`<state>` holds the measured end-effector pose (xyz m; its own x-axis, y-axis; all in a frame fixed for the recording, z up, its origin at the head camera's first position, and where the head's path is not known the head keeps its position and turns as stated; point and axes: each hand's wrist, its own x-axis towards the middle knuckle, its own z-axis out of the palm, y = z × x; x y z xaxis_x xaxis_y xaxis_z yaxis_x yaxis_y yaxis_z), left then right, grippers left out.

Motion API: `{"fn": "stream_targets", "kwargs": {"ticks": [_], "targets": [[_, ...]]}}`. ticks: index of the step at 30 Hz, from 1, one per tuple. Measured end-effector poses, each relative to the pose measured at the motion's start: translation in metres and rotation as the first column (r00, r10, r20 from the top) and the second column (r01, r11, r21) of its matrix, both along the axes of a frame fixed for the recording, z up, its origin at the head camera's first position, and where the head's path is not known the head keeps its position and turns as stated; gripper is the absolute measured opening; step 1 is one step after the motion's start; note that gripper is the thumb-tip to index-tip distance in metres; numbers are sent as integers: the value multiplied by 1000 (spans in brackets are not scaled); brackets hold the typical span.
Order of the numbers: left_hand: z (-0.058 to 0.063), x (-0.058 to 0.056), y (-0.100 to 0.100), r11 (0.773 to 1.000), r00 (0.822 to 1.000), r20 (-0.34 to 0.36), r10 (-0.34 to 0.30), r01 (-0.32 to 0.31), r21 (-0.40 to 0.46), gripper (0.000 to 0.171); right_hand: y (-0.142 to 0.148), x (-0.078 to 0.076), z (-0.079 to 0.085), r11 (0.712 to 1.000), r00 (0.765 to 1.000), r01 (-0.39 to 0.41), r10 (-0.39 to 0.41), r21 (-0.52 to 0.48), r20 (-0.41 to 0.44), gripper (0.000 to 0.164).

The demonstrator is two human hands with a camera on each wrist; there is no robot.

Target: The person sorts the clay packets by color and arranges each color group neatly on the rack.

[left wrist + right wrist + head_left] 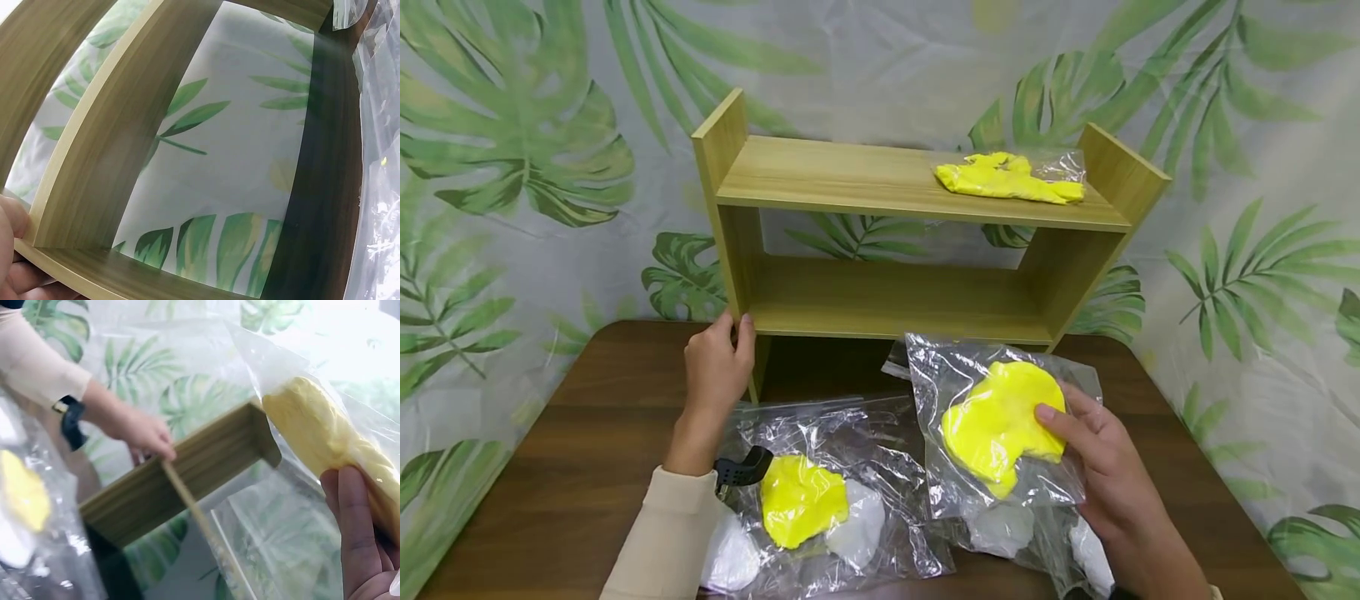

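Note:
My left hand [718, 358] grips the front edge of the left side panel of a small wooden shelf [835, 175]; its fingers [14, 215] show at that edge in the left wrist view. With my right hand [1105, 458] I hold a clear plastic bag [951, 475] with a flat yellow clay-like lump [1000, 417] inside. My thumb lies over the front of the bag, and the other fingers are partly hidden behind it. The held bag hangs in front of the shelf's lower right part. In the right wrist view the lump [306, 422] is seen edge-on.
Another bagged yellow lump [1011, 177] lies on the top board, toward the right. On the dark wooden table [572, 467], several clear bags with yellow [801, 500] and white lumps [857, 525] lie before the shelf. A leaf-patterned cloth [880, 67] hangs behind.

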<state>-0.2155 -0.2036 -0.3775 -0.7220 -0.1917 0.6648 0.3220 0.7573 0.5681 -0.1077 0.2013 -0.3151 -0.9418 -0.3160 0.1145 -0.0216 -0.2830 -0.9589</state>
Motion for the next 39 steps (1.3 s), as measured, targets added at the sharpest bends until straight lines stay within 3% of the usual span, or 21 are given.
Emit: {"fn": "stream_targets", "kwargs": {"ticks": [10,18,23,31,39], "targets": [[-1,-1,0,1000,1000,-5,5,-5,-3,37,-7,-8,46,998,993,-53,48,-45,-105,33],[-2,0,-1,1000,1000,-18,10,-10,3,37,-16,-15,75,988,971,-106,79,-109,-227,33],[-2,-1,-3,1000,1000,-10,11,-11,1,38,-20,-22,99,978,966,-153,119,-140,-228,32],[-5,-3,-2,1000,1000,0,5,-5,-8,38,-33,-42,126,983,973,-77,38,-166,-226,27],[-4,-4,-4,1000,999,-31,7,-7,-4,38,-56,-64,161,970,942,-162,96,-183,-321,23]]}}
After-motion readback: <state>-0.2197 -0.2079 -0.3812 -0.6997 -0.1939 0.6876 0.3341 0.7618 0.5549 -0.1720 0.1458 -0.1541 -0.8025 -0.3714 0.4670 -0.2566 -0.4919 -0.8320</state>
